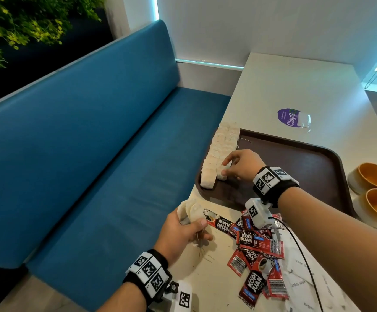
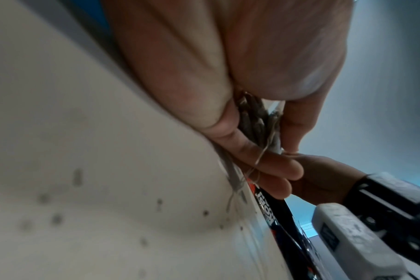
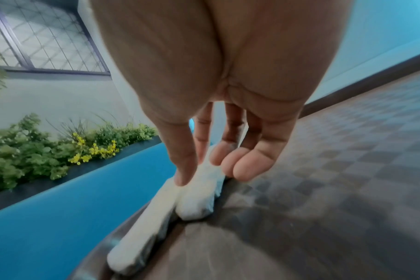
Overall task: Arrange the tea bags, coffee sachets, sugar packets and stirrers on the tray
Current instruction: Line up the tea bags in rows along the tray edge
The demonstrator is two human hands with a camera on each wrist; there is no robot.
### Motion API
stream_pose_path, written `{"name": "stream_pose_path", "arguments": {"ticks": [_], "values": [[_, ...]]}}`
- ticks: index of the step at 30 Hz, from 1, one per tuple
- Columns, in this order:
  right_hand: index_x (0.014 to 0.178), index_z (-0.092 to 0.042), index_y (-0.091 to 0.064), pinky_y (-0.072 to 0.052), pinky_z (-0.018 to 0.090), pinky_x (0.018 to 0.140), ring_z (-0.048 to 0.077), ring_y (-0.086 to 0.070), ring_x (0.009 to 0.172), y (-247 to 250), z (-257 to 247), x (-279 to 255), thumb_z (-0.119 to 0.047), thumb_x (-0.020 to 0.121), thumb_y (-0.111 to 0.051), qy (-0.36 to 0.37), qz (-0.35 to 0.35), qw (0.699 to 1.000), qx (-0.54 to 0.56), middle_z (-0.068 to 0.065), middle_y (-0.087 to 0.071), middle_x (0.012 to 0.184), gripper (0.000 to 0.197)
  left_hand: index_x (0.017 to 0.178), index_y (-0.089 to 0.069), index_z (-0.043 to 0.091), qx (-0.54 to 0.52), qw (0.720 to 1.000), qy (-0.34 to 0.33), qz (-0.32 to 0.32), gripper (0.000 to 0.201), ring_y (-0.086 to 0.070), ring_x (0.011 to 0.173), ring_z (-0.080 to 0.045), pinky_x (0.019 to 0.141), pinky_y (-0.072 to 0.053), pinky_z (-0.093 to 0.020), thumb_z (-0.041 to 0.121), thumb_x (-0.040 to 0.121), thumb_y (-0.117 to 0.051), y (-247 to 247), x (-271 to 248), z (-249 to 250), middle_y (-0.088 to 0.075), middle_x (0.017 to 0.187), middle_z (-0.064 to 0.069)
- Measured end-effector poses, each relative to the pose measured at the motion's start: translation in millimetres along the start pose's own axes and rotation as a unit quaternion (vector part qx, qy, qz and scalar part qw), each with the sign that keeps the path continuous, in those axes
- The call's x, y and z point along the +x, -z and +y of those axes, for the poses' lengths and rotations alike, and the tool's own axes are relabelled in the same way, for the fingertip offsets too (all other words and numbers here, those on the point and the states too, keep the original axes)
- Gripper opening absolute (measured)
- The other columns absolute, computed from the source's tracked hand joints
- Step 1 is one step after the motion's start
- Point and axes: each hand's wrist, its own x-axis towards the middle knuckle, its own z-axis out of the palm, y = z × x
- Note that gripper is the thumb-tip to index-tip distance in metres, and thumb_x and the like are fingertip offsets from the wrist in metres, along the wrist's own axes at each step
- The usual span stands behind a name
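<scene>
A dark brown tray (image 1: 295, 158) lies on the pale table. Two rows of white tea bags (image 1: 219, 152) run along its left edge. My right hand (image 1: 226, 167) pinches the nearest tea bag (image 3: 197, 199) of the inner row between thumb (image 3: 182, 170) and curled fingers (image 3: 240, 164), and it rests on the tray. My left hand (image 1: 194, 224) grips a bunch of tea bags (image 1: 188, 212) at the table's left edge, their strings trailing over its fingers (image 2: 264, 161). Red and black coffee sachets (image 1: 257, 251) lie piled beside it. White sugar packets (image 1: 300, 278) lie partly under my right forearm.
A lone tea bag (image 1: 304, 120) lies on a purple sticker (image 1: 287, 118) beyond the tray. Two orange-lined bowls (image 1: 374, 176) stand at the table's right edge. A blue bench (image 1: 93, 143) runs along the left of the table.
</scene>
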Motion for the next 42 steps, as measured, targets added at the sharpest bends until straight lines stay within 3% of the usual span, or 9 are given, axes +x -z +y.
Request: {"name": "stream_pose_path", "arguments": {"ticks": [5, 9, 13, 17, 21, 24, 32, 38, 42], "values": [[0.087, -0.031, -0.074, -0.060, 0.041, 0.084, 0.017, -0.070, 0.078, 8.3, -8.1, -34.4, -0.033, 0.081, -0.084, 0.040, 0.028, 0.997, 0.060, -0.001, -0.072, 0.083, 0.012, 0.109, -0.064, -0.004, -0.016, 1.000, -0.005, -0.007, 0.020, -0.071, 0.079, -0.038, 0.079, -0.060, -0.057, 0.003, 0.093, -0.073, 2.4, 1.9, -3.7, -0.071, 0.089, -0.022], [0.095, -0.030, -0.076, -0.060, 0.031, 0.079, 0.008, -0.069, 0.076, -1.8, -24.8, -91.3, -0.029, 0.082, -0.084, 0.082, -0.061, 0.989, 0.102, -0.003, -0.075, 0.087, 0.015, 0.100, -0.069, 0.000, -0.032, 0.999, -0.006, -0.014, 0.011, -0.071, 0.079, -0.036, 0.081, -0.061, -0.057, -0.002, 0.090, -0.073, 1.2, 0.1, -3.1, -0.072, 0.090, -0.024], [0.099, -0.035, -0.074, -0.058, 0.025, 0.077, 0.007, -0.068, 0.083, -29.5, -29.0, -131.7, -0.032, 0.078, -0.087, 0.107, -0.116, 0.982, 0.103, -0.009, -0.073, 0.098, 0.024, 0.100, -0.074, 0.002, -0.067, 0.997, 0.005, -0.024, 0.018, -0.072, 0.079, -0.030, 0.076, -0.063, -0.043, -0.010, 0.087, -0.072, -1.3, -0.8, -1.0, -0.072, 0.092, -0.022], [0.095, -0.027, -0.074, -0.053, 0.018, 0.063, 0.008, -0.071, 0.077, -51.9, -23.3, -147.0, -0.023, 0.083, -0.084, 0.104, -0.074, 0.980, 0.151, -0.009, -0.075, 0.090, 0.016, 0.096, -0.080, 0.010, -0.060, 0.998, 0.008, -0.023, 0.020, -0.072, 0.087, -0.031, 0.081, -0.062, -0.045, -0.007, 0.086, -0.075, -3.9, -2.7, 0.7, -0.074, 0.097, -0.022], [0.097, -0.023, -0.076, -0.060, 0.031, 0.084, 0.009, -0.073, 0.084, -58.0, -15.4, -150.7, -0.020, 0.087, -0.081, 0.078, -0.051, 0.982, 0.163, -0.007, -0.078, 0.089, 0.011, 0.097, -0.080, 0.009, -0.066, 0.997, 0.007, -0.034, 0.022, -0.074, 0.090, -0.030, 0.082, -0.061, -0.045, -0.008, 0.082, -0.076, -3.7, -5.0, 1.0, -0.075, 0.098, -0.020], [0.098, -0.023, -0.076, -0.061, 0.033, 0.085, 0.009, -0.074, 0.083, -57.7, -11.6, -152.7, -0.018, 0.086, -0.081, 0.062, -0.036, 0.982, 0.175, -0.006, -0.078, 0.087, 0.014, 0.105, -0.078, 0.004, -0.064, 0.997, -0.001, -0.029, 0.024, -0.074, 0.092, -0.033, 0.080, -0.062, -0.044, 0.007, 0.082, -0.079, -3.7, -6.7, 1.4, -0.075, 0.103, -0.023], [0.083, -0.026, -0.077, -0.057, 0.019, 0.070, 0.005, -0.071, 0.076, -54.8, -3.8, -158.4, -0.023, 0.083, -0.085, 0.027, 0.019, 0.982, 0.188, -0.008, -0.076, 0.080, 0.009, 0.110, -0.071, -0.005, -0.064, 0.997, 0.010, 0.033, 0.018, -0.073, 0.088, -0.046, 0.076, -0.064, -0.053, 0.007, 0.097, -0.065, -4.3, -3.8, -2.8, -0.073, 0.105, -0.031], [0.081, -0.021, -0.074, -0.062, 0.038, 0.077, 0.018, -0.072, 0.077, -41.7, -4.3, -149.2, -0.018, 0.084, -0.082, 0.021, 0.079, 0.967, 0.243, -0.002, -0.076, 0.082, 0.009, 0.109, -0.075, 0.009, -0.028, 0.999, 0.010, 0.027, 0.015, -0.073, 0.079, -0.042, 0.079, -0.059, -0.064, 0.010, 0.100, -0.063, -3.5, -5.9, -0.4, -0.074, 0.090, -0.029], [0.083, -0.024, -0.071, -0.063, 0.040, 0.082, 0.019, -0.074, 0.085, -16.5, -6.9, -117.1, -0.019, 0.086, -0.080, 0.026, 0.138, 0.955, 0.261, -0.002, -0.076, 0.086, 0.010, 0.101, -0.081, 0.019, -0.015, 1.000, 0.014, 0.017, 0.023, -0.074, 0.078, -0.037, 0.078, -0.061, -0.052, 0.010, 0.102, -0.060, -5.2, -7.1, 2.4, -0.075, 0.079, -0.015]]}}
